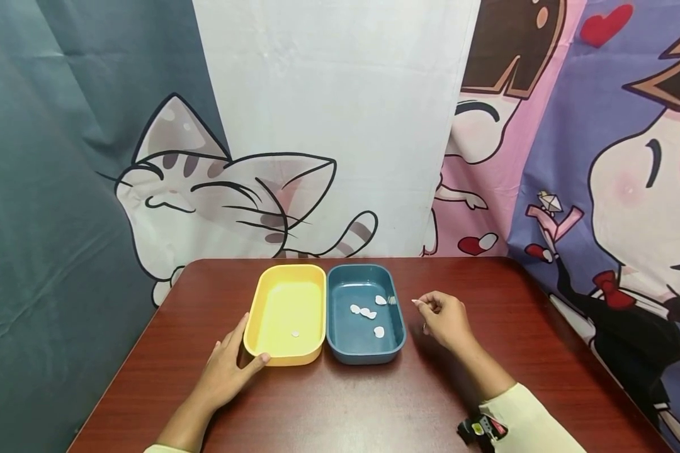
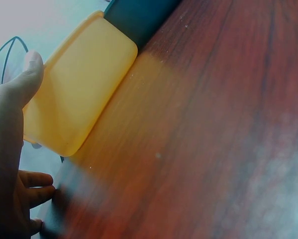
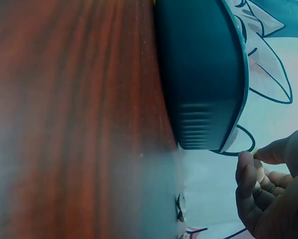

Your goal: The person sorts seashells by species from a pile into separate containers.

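My left hand (image 1: 225, 367) rests at the near left corner of a yellow plastic tray (image 1: 253, 314), thumb at the front rim and fingers along the left side. In the left wrist view, the thumb lies straight against the tray and the other fingers spread below. A small whitish piece (image 1: 295, 334) lies inside that tray. The blue tray (image 1: 368, 358) beside it holds several white, shell-like pieces (image 1: 379, 331). Just right of the blue tray, my right hand (image 1: 446, 319) pinches a small white shell-like piece (image 1: 416, 302) between thumb and fingertips.
Both trays stand side by side on a reddish-brown wooden table (image 1: 340, 402). Behind it hangs a cartoon-printed cloth (image 1: 340, 94). Small shell-like bits (image 3: 180, 206) show on the tabletop near the right hand. A black device (image 1: 481, 429) is strapped at the right wrist.
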Demonstrator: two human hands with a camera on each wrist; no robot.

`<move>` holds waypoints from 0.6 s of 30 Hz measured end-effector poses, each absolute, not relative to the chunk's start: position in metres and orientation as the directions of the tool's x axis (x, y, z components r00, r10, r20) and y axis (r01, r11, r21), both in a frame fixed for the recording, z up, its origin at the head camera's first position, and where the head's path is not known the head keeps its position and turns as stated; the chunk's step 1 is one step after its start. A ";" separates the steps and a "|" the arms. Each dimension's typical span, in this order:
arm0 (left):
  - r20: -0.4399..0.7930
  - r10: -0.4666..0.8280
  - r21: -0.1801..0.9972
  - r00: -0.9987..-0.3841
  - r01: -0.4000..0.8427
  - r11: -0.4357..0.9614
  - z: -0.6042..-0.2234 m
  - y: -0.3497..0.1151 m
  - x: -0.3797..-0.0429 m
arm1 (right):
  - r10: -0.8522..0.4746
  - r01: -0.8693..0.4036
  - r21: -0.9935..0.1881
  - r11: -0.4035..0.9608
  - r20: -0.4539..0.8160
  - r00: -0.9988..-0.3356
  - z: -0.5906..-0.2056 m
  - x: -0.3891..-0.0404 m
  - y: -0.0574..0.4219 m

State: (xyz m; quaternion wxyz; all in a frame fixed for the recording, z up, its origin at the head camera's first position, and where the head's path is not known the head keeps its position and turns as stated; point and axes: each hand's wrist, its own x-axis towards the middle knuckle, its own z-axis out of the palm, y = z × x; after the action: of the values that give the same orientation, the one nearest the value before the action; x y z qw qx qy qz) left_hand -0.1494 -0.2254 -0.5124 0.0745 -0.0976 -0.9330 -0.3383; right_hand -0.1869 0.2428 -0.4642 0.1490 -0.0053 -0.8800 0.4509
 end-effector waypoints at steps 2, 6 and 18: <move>0.207 0.133 0.615 -0.969 0.235 0.753 -0.512 -0.226 -0.150 | 0.159 -0.125 -0.802 0.584 0.264 -0.951 -0.461 -0.188 0.239; 0.211 0.136 0.614 -0.968 0.239 0.752 -0.511 -0.226 -0.150 | 0.179 -0.131 -0.822 0.554 0.271 -0.946 -0.453 -0.192 0.229; 0.198 0.136 0.618 -0.971 0.231 0.751 -0.512 -0.225 -0.149 | 0.166 -0.175 -0.819 0.547 0.311 -0.936 -0.428 -0.200 0.188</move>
State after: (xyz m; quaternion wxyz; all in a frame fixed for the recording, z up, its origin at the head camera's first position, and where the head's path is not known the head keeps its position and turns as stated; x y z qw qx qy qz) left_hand -0.1488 -0.2249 -0.5117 0.0704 -0.0982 -0.9331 -0.3387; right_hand -0.1998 0.1882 -0.4278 0.1789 0.0027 -0.8610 0.4761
